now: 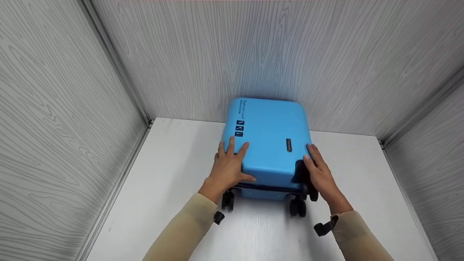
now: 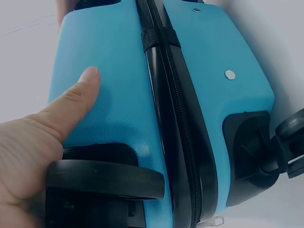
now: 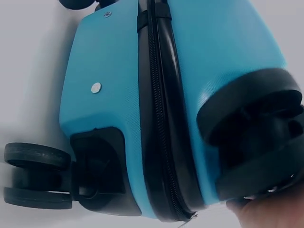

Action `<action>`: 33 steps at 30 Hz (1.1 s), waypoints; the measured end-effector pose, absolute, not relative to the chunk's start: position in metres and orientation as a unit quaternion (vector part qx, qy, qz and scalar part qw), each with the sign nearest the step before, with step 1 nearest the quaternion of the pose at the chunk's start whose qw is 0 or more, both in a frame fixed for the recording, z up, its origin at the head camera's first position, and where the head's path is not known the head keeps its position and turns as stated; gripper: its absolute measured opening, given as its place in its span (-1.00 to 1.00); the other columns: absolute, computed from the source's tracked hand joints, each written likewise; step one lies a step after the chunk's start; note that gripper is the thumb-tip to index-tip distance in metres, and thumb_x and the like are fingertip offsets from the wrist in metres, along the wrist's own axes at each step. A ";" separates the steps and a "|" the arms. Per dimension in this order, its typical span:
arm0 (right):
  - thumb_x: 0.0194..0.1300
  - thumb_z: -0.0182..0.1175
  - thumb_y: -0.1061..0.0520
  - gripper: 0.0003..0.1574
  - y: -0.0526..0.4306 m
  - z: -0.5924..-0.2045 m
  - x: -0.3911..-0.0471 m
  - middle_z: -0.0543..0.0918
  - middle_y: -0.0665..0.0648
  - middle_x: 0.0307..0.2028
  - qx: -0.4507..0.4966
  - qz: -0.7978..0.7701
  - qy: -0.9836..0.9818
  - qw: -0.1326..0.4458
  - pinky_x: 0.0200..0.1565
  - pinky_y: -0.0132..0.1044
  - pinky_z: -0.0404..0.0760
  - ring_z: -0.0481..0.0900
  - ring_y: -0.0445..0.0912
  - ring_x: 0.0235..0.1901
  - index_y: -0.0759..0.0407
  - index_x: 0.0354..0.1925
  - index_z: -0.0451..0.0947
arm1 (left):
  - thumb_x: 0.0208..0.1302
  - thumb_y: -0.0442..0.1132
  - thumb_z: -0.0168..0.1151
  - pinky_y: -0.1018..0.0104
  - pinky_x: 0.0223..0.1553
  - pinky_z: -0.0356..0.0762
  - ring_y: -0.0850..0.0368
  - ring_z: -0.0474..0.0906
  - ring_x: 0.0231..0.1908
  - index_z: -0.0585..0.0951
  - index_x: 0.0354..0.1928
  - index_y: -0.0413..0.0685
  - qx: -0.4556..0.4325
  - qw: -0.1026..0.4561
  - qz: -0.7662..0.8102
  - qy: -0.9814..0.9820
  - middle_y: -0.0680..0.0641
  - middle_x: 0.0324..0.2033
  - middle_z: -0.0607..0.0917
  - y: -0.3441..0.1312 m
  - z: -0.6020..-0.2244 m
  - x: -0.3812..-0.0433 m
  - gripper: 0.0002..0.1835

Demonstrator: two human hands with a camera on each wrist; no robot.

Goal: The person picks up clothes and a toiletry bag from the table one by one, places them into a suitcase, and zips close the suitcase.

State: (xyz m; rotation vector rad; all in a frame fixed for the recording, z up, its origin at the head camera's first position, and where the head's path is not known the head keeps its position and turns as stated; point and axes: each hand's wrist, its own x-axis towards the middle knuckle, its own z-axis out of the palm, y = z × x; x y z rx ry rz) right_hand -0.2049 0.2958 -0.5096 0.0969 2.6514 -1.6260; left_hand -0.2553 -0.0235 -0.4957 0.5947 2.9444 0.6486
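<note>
A light blue hard-shell suitcase (image 1: 268, 123) lies flat on a white surface, its wheeled end toward me. My left hand (image 1: 227, 168) rests on its near left corner, fingers spread over the top and side. In the left wrist view the thumb (image 2: 76, 102) lies against the wheeled end, beside a black wheel (image 2: 104, 179). My right hand (image 1: 322, 175) touches the right side near the front corner, its fingers fairly straight. Only a bit of that hand (image 3: 270, 209) shows behind a wheel (image 3: 251, 102) in the right wrist view. A black zip seam (image 2: 183, 109) runs round the suitcase.
Behind the suitcase stands a wood-grain back wall (image 1: 195, 65). More grained panels close in the left side (image 1: 54, 119) and the right side (image 1: 427, 145). White floor (image 1: 174, 174) surrounds the suitcase. Wrist cameras (image 1: 324, 228) sit on both sleeves.
</note>
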 end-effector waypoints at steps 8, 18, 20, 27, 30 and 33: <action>0.62 -0.29 -0.49 -0.05 0.306 -0.520 -0.202 -0.09 0.02 0.71 0.085 -0.577 0.813 -0.006 0.64 0.13 -0.12 -0.20 0.02 0.69 -0.14 0.72 -0.11 | -0.12 0.45 0.62 -0.35 0.36 0.42 -0.45 -0.10 0.62 0.11 0.70 0.28 0.194 0.018 0.198 0.961 -0.23 0.69 -0.04 -0.020 -0.493 -0.255 0.36; 0.62 -0.28 -0.47 -0.08 0.328 -0.550 -0.198 0.62 0.07 0.08 0.164 -0.629 0.760 0.024 0.24 -0.28 0.50 0.56 -0.17 0.14 0.25 0.24 0.51 | -0.17 0.47 0.62 -0.32 0.22 0.55 -0.45 0.06 0.59 0.19 0.68 0.22 0.189 -0.014 0.176 0.966 -0.24 0.66 0.08 -0.016 -0.492 -0.255 0.36; 0.67 -0.24 -0.38 -0.19 0.331 -0.555 -0.198 0.57 -0.07 -0.10 0.159 -0.620 0.768 0.027 0.01 -0.38 0.53 0.53 -0.29 -0.10 0.24 0.27 0.51 | -0.17 0.48 0.62 -0.31 0.20 0.56 -0.44 0.07 0.58 0.19 0.68 0.22 0.188 -0.018 0.171 0.967 -0.24 0.66 0.08 -0.016 -0.491 -0.255 0.37; 0.68 -0.11 0.11 -0.47 0.337 -0.564 -0.199 0.65 0.25 0.06 0.132 -0.540 0.831 0.016 -0.11 -0.33 0.55 0.52 -0.16 -0.14 0.39 0.39 0.44 | -0.17 0.48 0.62 -0.31 0.19 0.58 -0.44 0.07 0.58 0.17 0.68 0.22 0.186 -0.014 0.172 0.967 -0.24 0.67 0.08 -0.016 -0.491 -0.254 0.37; 0.65 -0.07 0.17 -0.51 0.338 -0.566 -0.200 0.66 0.39 0.12 0.137 -0.494 0.858 0.001 -0.02 -0.22 0.54 0.57 -0.02 -0.07 0.42 0.33 0.51 | -0.17 0.48 0.62 -0.30 0.18 0.59 -0.44 0.07 0.58 0.18 0.68 0.22 0.187 -0.014 0.174 0.967 -0.24 0.67 0.07 -0.015 -0.491 -0.255 0.37; 0.61 0.00 0.18 -0.53 0.337 -0.566 -0.201 0.68 0.43 0.16 0.155 -0.451 0.879 -0.016 0.05 -0.12 0.54 0.61 0.12 0.05 0.40 0.28 0.57 | -0.18 0.48 0.62 -0.29 0.18 0.60 -0.45 0.08 0.58 0.18 0.68 0.22 0.188 -0.016 0.174 0.966 -0.24 0.67 0.07 -0.015 -0.491 -0.255 0.37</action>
